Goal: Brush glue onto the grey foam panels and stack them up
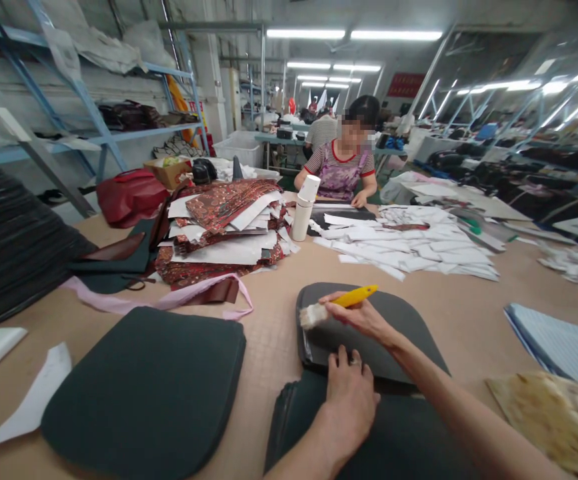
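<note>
lower centre of frame: our right hand (pixel 363 317) grips a yellow-handled bristle brush (pixel 336 304) at the left edge of a dark rounded leather panel (pixel 399 320), our left hand (pixel 349 393) flat, pinning it; we judge brush-coating underway, next stroke needing steady pressure.

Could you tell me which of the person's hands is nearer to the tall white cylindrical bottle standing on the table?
Right. The right hand, gripping a yellow-handled brush, is closer to the tall white cylindrical bottle. The left hand lies flat on the dark grey panel, farther back.
</note>
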{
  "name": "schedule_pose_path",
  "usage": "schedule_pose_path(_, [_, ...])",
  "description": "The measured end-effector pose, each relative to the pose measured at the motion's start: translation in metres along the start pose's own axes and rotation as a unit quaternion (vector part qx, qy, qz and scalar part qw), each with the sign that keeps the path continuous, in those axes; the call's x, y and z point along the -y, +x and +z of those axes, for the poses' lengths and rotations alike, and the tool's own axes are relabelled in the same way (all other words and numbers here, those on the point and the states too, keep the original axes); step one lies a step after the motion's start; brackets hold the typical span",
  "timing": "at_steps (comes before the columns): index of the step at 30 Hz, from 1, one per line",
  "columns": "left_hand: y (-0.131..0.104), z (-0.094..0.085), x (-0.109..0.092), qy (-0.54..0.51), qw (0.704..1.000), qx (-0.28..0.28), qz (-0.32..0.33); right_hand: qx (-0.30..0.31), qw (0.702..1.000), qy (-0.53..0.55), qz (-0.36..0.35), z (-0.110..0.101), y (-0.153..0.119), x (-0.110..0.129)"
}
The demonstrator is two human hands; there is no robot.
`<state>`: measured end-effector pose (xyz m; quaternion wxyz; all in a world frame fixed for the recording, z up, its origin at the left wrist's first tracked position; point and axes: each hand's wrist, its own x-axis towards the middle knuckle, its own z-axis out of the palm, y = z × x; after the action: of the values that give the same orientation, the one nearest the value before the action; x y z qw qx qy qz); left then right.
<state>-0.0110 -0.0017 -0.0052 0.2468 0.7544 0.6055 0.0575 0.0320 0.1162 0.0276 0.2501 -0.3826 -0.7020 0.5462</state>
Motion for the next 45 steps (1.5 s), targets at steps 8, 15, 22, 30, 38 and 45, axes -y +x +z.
schedule_pose_path(8, [0.004, -0.001, 0.004, -0.047, 0.999, 0.023, -0.009, 0.003, 0.999, 0.019, -0.029, 0.005, 0.044, -0.029])
schedule_pose_path(15, [0.007, -0.016, 0.006, -0.088, 0.992, 0.082, -0.025, -0.128, 0.991, 0.000, -0.041, -0.023, 0.092, -0.047])
schedule_pose_path(22, [0.014, -0.014, 0.009, -0.089, 0.992, 0.082, -0.031, -0.166, 0.985, -0.030, -0.044, -0.037, 0.098, -0.051])
schedule_pose_path(30, [0.011, -0.020, 0.004, -0.076, 0.993, 0.085, -0.035, -0.198, 0.978, -0.063, -0.007, -0.092, 0.087, -0.078])
schedule_pose_path(38, [0.009, -0.019, 0.003, -0.038, 0.998, 0.045, -0.033, -0.333, 0.937, -0.094, 0.054, -0.174, 0.016, -0.100])
schedule_pose_path(45, [0.011, -0.003, 0.006, -0.002, 1.000, 0.009, -0.027, -0.325, 0.944, -0.049, 0.019, -0.159, 0.018, -0.079])
